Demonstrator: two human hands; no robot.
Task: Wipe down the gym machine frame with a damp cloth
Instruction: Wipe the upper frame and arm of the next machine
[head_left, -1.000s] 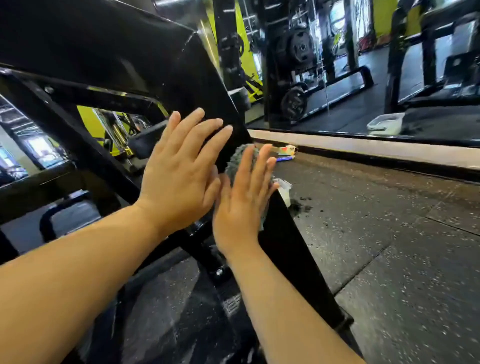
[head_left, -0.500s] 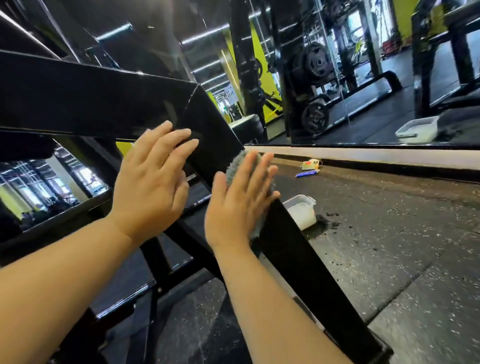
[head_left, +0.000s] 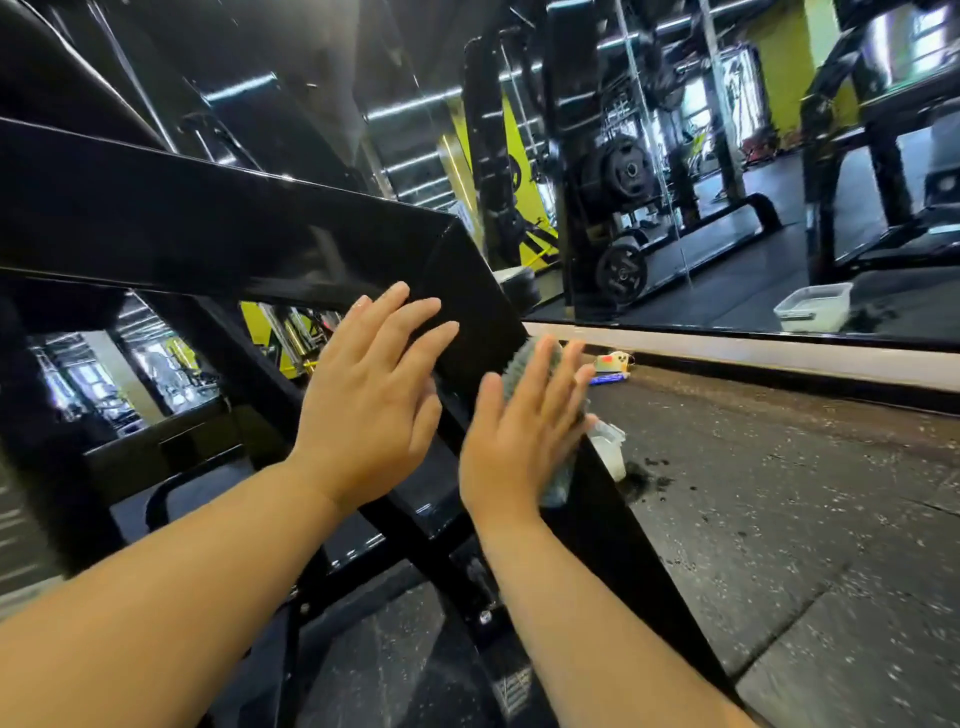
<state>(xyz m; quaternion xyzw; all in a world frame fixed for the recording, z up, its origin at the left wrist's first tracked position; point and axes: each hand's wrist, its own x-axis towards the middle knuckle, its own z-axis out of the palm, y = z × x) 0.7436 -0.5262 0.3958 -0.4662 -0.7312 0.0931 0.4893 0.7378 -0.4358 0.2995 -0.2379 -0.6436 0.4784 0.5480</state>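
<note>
A glossy black gym machine frame (head_left: 234, 234) runs across the view, its beam bending down into a slanted leg (head_left: 618, 525) that reaches the floor. My right hand (head_left: 519, 431) presses a grey-green fluffy cloth (head_left: 519, 358) flat against the slanted leg just below the bend, fingers straight. My left hand (head_left: 374, 400) lies flat on the frame's side face beside it, fingers spread and straight. Most of the cloth is hidden under my right palm.
A white plastic tub (head_left: 610, 449) stands on the speckled rubber floor (head_left: 779, 519) right behind the leg, with a dark wet patch beside it. A small toy-like object and a blue item (head_left: 613, 366) lie by the wall mirror (head_left: 727, 182). Lower frame bars cross beneath my arms.
Both hands stayed flat on the frame; my right hand with the cloth slid slightly along the slanted leg, and the camera view shifted upward and back.
</note>
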